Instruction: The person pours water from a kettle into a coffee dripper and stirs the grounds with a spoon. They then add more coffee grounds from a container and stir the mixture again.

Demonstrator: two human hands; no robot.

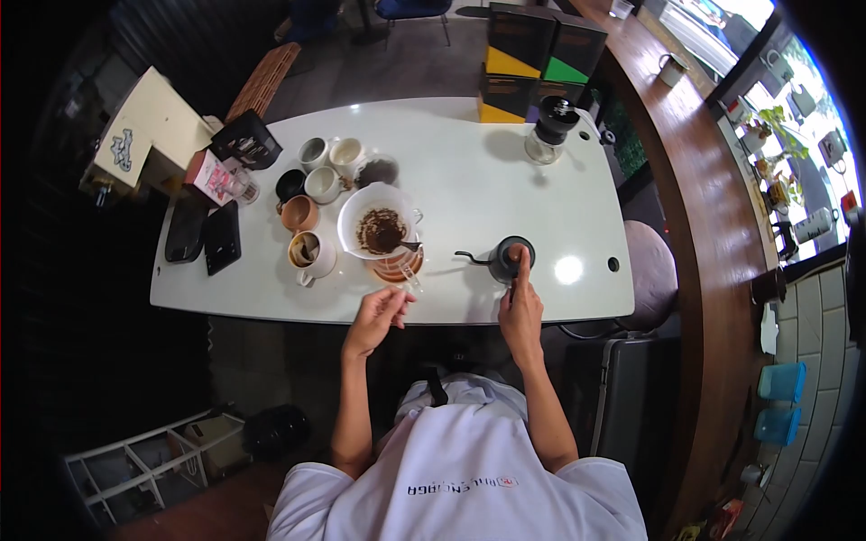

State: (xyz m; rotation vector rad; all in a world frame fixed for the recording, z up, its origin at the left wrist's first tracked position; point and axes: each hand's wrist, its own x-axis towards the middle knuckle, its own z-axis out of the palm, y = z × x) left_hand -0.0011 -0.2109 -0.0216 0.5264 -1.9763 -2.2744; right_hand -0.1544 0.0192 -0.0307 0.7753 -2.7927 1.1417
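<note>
My right hand (520,317) grips the handle side of a small black gooseneck kettle (499,264), its index finger stretched over the lid. The kettle's thin spout points left. My left hand (380,317) hovers by the table's front edge with its fingers curled in, and nothing shows in them. Just beyond it is a glass coffee server (397,266) with brownish liquid. On top of the server rests a white paper filter (354,216) with dark wet coffee grounds (381,231) inside. A spoon (410,246) lies at the filter's lower right edge.
Left of the filter stand several cups, among them a white mug (312,256) and a brown cup (299,213). A hand coffee grinder (549,135) stands at the back right, near stacked boxes (519,54). A black phone (224,237) lies at the left of the white table (451,162).
</note>
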